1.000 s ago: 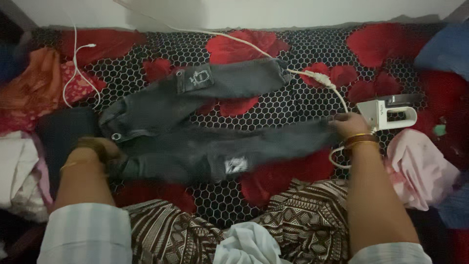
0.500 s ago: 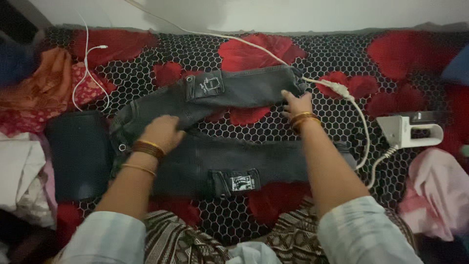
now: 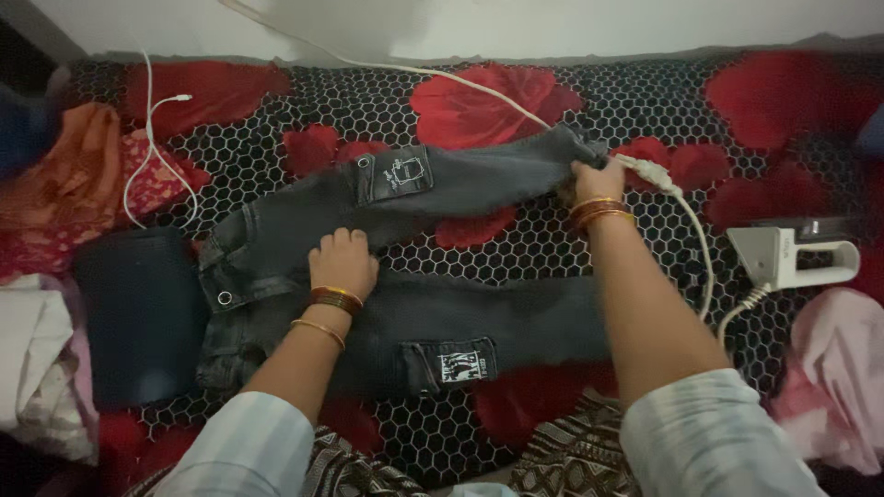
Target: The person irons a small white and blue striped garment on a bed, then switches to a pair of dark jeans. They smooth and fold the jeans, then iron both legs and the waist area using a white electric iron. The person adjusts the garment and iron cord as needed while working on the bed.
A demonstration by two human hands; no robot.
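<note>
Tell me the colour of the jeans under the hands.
Dark grey jeans, with small light patches; the head view shows them best.

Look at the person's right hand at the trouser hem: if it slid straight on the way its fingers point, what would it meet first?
Probably the white cable beyond the dark jeans; the right hand points up-left, though depth is unclear.

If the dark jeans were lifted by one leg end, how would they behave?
The jeans would probably sag and trail, since they lie creased and limp. Thick fabric suggests some weight. The right hand at the hem could likely drag them across the bedspread.
</note>
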